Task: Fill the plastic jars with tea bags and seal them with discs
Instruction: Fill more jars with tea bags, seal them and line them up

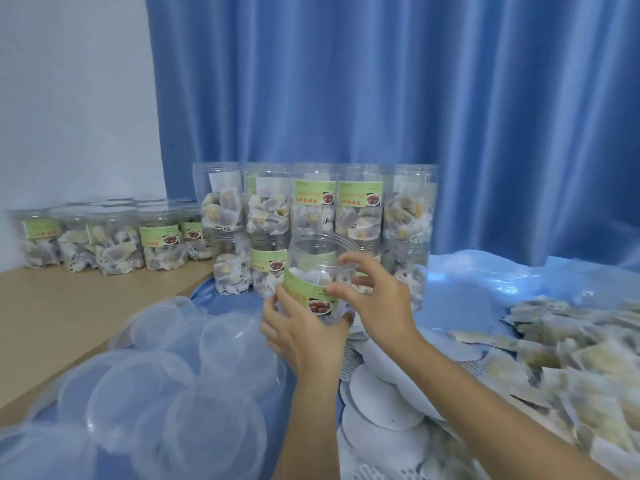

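Observation:
A clear plastic jar [317, 268] with a green label is held up at the centre, its mouth open and a few tea bags low inside. My left hand [298, 334] grips it from below and the left. My right hand [374, 296] curls round its right side, fingertips on the wall near the label. Loose tea bags [568, 358] lie heaped at the right. White flat discs [377, 393] are spread in front of me, below my forearms. Clear plastic lids [166, 375] are piled at the lower left.
Filled jars stand stacked two high [360, 209] behind the held jar. More filled jars [114, 244] stand in a row on the wooden tabletop [69, 313] at the left. Blue cloth [460, 299] covers the work surface; a blue curtain hangs behind.

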Demonstrator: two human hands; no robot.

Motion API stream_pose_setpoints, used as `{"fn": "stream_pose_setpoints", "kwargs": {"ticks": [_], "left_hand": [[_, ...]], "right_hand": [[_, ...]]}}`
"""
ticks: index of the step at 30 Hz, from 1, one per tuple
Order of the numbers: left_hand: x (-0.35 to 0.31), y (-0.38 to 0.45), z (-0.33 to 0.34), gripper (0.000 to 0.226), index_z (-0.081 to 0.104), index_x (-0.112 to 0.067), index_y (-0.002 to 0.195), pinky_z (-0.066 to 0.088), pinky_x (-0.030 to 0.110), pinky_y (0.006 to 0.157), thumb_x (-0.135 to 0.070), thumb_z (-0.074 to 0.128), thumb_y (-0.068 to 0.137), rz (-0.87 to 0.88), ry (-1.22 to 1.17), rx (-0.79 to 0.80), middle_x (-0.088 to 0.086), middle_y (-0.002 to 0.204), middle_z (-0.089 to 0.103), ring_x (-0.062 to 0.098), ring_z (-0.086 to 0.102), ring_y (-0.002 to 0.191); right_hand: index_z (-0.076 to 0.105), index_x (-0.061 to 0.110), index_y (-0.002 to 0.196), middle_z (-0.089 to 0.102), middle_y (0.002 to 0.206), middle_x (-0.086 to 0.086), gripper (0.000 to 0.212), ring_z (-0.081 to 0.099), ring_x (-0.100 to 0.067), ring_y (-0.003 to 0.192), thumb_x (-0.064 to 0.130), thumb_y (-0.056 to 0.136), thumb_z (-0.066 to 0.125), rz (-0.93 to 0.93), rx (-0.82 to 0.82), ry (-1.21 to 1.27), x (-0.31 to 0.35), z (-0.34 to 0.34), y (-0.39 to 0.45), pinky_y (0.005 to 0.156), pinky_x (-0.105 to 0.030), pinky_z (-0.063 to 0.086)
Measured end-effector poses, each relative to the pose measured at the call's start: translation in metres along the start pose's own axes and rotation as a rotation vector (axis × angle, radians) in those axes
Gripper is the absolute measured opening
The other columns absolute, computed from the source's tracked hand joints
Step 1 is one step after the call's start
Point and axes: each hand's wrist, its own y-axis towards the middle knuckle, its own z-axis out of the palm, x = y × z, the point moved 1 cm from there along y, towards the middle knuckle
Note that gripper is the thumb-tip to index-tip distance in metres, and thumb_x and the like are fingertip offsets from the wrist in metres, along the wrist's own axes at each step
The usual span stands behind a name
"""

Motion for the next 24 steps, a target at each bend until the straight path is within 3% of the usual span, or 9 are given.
{"fn": "stream_pose_setpoints", "kwargs": {"ticks": [4, 6, 9, 12, 15, 18, 21, 24], "left_hand": [[0.011, -0.006, 0.007, 0.089, 0.033, -0.001, 0.134, 0.015, 0.028, 0.099, -0.037, 0.080, 0.068, -0.045, 0.021, -0.004, 0.017, 0.140, 0.037, 0.032, 0.027, 0.131], [0.016, -0.004, 0.010, 0.089, 0.034, 0.001, 0.134, 0.016, 0.028, 0.099, -0.040, 0.079, 0.070, -0.033, 0.012, -0.005, 0.017, 0.138, 0.039, 0.032, 0.030, 0.129], [0.018, -0.005, 0.012, 0.087, 0.033, 0.002, 0.134, 0.028, 0.034, 0.102, -0.044, 0.075, 0.074, -0.012, 0.030, 0.022, 0.017, 0.135, 0.042, 0.032, 0.035, 0.127], [0.021, -0.009, 0.015, 0.086, 0.033, 0.001, 0.135, 0.038, 0.043, 0.100, -0.050, 0.070, 0.076, -0.017, 0.045, 0.032, 0.018, 0.134, 0.045, 0.033, 0.041, 0.124], [0.023, -0.011, 0.019, 0.082, 0.036, 0.001, 0.131, 0.044, 0.045, 0.093, -0.050, 0.069, 0.076, -0.001, 0.005, 0.062, 0.017, 0.128, 0.051, 0.033, 0.050, 0.116], [0.019, -0.013, 0.022, 0.080, 0.036, 0.002, 0.131, 0.041, 0.044, 0.096, -0.043, 0.073, 0.076, 0.044, -0.023, 0.026, 0.018, 0.129, 0.047, 0.033, 0.046, 0.117], [0.008, -0.024, 0.020, 0.076, 0.037, 0.005, 0.131, 0.029, 0.034, 0.100, -0.027, 0.076, 0.075, 0.148, 0.065, -0.119, 0.022, 0.133, 0.038, 0.035, 0.035, 0.121], [-0.004, -0.031, 0.019, 0.044, 0.050, 0.003, 0.108, 0.034, 0.029, 0.077, -0.013, 0.074, 0.074, 0.304, 0.026, -0.217, 0.017, 0.108, 0.047, 0.034, 0.046, 0.100]], "right_hand": [[0.058, 0.052, 0.101, 0.061, 0.103, 0.022, 0.037, 0.062, -0.009, 0.101, 0.028, 0.078, 0.076, 0.146, 0.147, 0.124, -0.020, -0.001, -0.012, 0.089, -0.033, 0.051], [0.052, 0.045, 0.121, 0.063, 0.102, 0.013, 0.051, 0.062, -0.009, 0.096, 0.027, 0.079, 0.075, 0.245, 0.186, 0.123, -0.029, -0.007, -0.011, 0.086, -0.037, 0.053], [0.052, 0.024, 0.129, 0.067, 0.100, 0.004, 0.053, 0.062, -0.013, 0.091, 0.035, 0.081, 0.071, 0.343, 0.309, -0.210, -0.036, -0.023, -0.004, 0.080, -0.026, 0.049], [0.062, 0.015, 0.119, 0.062, 0.117, -0.001, 0.059, 0.057, -0.018, 0.108, 0.054, 0.075, 0.068, 0.392, 0.511, -0.649, -0.038, -0.036, 0.000, 0.088, -0.031, 0.046], [0.063, 0.014, 0.115, 0.060, 0.121, -0.003, 0.067, 0.055, -0.021, 0.111, 0.065, 0.071, 0.064, 0.456, 0.631, -0.791, -0.039, -0.043, -0.002, 0.089, -0.033, 0.047], [0.054, 0.017, 0.122, 0.051, 0.131, -0.007, 0.056, 0.043, -0.027, 0.123, 0.059, 0.087, 0.049, 0.470, 0.596, -0.873, -0.050, -0.045, 0.000, 0.095, -0.039, 0.041], [0.040, 0.014, 0.136, 0.037, 0.144, -0.010, 0.046, 0.030, -0.031, 0.132, 0.041, 0.099, 0.032, 0.444, 0.439, -0.945, -0.069, -0.053, -0.002, 0.102, -0.042, 0.032], [0.031, 0.017, 0.144, 0.023, 0.153, -0.008, 0.047, 0.017, -0.032, 0.139, 0.035, 0.100, 0.026, 0.496, 0.367, -1.010, -0.094, -0.072, -0.010, 0.112, -0.044, 0.021]]}}
